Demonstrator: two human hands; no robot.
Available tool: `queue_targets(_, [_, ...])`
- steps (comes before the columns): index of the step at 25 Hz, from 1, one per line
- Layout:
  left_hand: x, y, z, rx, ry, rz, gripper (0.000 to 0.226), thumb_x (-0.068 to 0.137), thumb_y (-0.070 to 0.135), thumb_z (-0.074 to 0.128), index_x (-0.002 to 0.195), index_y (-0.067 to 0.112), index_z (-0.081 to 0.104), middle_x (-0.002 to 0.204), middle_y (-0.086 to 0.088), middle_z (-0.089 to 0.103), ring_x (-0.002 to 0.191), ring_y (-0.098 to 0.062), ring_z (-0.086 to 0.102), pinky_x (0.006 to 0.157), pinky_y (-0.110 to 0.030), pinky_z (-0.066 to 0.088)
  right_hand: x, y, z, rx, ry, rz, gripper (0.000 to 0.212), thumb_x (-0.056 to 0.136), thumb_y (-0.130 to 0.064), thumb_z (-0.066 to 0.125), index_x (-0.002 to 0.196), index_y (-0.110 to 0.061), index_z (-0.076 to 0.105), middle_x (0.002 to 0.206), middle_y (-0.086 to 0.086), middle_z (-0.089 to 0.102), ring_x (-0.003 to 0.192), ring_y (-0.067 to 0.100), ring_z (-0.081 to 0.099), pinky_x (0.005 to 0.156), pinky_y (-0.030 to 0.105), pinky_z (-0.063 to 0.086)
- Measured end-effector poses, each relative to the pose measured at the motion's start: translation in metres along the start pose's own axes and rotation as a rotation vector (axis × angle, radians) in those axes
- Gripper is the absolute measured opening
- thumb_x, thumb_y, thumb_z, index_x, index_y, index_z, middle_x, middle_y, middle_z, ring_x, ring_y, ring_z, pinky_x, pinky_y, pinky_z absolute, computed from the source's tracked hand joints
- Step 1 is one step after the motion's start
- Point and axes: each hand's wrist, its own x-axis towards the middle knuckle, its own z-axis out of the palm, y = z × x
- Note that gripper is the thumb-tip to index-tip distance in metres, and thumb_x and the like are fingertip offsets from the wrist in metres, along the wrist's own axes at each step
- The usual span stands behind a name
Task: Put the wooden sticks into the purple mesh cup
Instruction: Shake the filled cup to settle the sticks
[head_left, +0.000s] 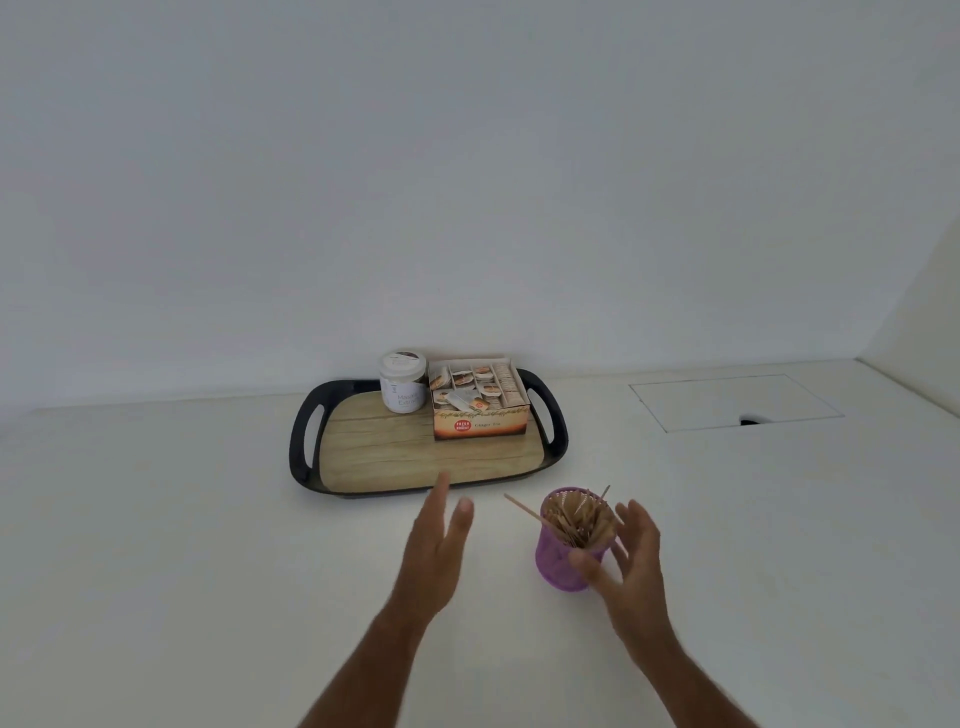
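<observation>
We are holding our left hand (434, 551) flat above the white tabletop (182, 545), fingers straight and gripping nothing. Our right hand (631, 561) is hovering beside the purple mesh cup (563, 564), fingers spread and released, thumb crossing in front of its wall. The thin wooden sticks (579, 517) are standing bunched inside the cup, one leaning out over the rim to the left. Beyond, a black-rimmed tray with a wood-grain base (395, 452) is carrying a white-lidded glass jar (401, 382), its label only partly legible, and an open cardboard box of tea sachets (478, 402) reading "Ginger Tea".
</observation>
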Motion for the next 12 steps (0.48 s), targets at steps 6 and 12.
queue_targets(6, [-0.024, -0.101, -0.073, 0.934, 0.067, -0.063, 0.119, 0.067, 0.094, -0.008, 0.155, 0.023, 0.031, 0.162, -0.001, 0.028, 0.152, -0.020, 0.018, 0.123, -0.050, 0.013, 0.003, 0.004, 0.020, -0.153, 0.050, 0.076, 0.111, 0.041, -0.041, 0.091, 0.137, -0.024, 0.038, 0.120, -0.009, 0.058, 0.101, 0.006, 0.060, 0.075, 0.015, 0.047])
queue_targets(12, [-0.032, -0.106, -0.076, 1.028, 0.148, -0.152, 0.111, 0.066, 0.094, -0.004, 0.156, 0.033, 0.020, 0.166, -0.005, 0.016, 0.154, -0.023, 0.009, 0.119, -0.059, 0.004, 0.012, 0.010, 0.029, -0.131, 0.253, 0.124, 0.083, 0.043, -0.039, 0.094, 0.115, -0.030, 0.054, 0.105, -0.007, 0.068, 0.094, 0.018, 0.066, 0.080, 0.031, 0.052])
